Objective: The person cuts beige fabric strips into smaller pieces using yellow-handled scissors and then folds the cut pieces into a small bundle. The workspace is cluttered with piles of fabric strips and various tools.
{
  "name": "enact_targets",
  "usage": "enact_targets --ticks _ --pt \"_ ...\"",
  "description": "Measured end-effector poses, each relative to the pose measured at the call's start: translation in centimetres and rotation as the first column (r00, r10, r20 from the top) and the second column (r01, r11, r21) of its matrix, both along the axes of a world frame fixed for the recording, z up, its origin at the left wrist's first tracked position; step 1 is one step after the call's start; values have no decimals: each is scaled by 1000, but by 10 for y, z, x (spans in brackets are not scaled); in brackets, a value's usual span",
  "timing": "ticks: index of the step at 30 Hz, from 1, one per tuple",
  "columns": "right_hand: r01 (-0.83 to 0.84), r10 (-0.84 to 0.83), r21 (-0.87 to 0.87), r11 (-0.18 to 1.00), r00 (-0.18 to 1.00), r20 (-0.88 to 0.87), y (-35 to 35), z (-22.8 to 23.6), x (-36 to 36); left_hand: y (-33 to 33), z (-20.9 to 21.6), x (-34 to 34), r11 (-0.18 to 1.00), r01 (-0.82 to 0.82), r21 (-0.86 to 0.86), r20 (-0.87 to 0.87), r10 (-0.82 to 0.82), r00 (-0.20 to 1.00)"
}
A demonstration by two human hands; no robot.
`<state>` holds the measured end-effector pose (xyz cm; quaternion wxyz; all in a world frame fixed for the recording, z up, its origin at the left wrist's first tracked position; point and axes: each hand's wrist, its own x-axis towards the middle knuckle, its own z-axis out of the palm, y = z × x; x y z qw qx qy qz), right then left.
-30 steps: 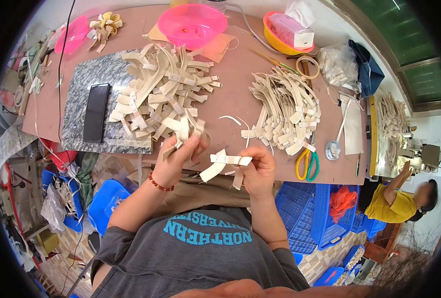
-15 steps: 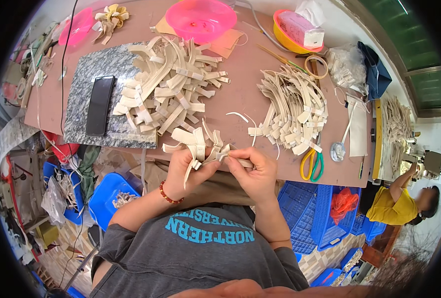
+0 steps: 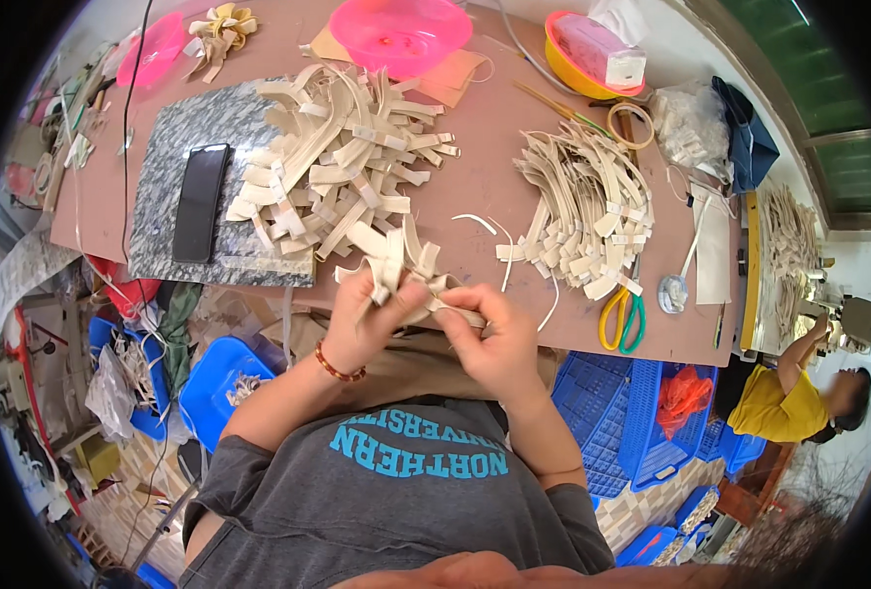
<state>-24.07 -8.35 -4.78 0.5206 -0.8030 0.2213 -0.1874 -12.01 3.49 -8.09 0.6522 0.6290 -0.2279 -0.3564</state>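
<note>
Several cream fabric straps point(image 3: 388, 261) are bunched in my left hand point(image 3: 362, 324), its fingers closed round them just off the table's near edge. My right hand point(image 3: 492, 339) pinches the end of a cream strap close beside the left thumb; the fingers partly hide that end. Beyond my hands lies a big loose heap of cream straps point(image 3: 342, 167), many with small white tags. To the right a second pile of straps point(image 3: 588, 206) is laid more evenly, fanned in one direction. Thin cream offcuts point(image 3: 477, 224) lie between the two piles.
A black phone point(image 3: 201, 201) rests on a grey stone slab point(image 3: 156, 172) at the left. Scissors with yellow and green handles point(image 3: 622, 319) and a tape measure point(image 3: 672, 293) lie at the right. Pink basin point(image 3: 401, 34) stands behind; blue crates point(image 3: 593, 422) are below. A person in yellow point(image 3: 779, 402) works far right.
The straps in my hands have shifted and turned slightly. My right fingers have moved a little left and down, closer to the left hand, still pinching. The view has shifted slightly.
</note>
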Motion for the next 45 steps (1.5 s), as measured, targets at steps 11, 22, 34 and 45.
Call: enact_targets --ticks 11,22,34,45 --pt "-74 -58 555 829 975 216 -16 -17 -6 3 -8 5 902 -110 -417 -776 -290 560" --pt "-200 222 -109 974 940 261 9 -21 52 27 -27 1 873 -234 -429 -654 -121 747" --pt "-136 153 -236 962 987 56 -65 -51 155 40 -8 22 889 -389 -240 -551 206 809" --pt "-497 492 -73 865 867 -78 -51 6 -4 6 -10 23 915 -225 -336 -718 -95 689"
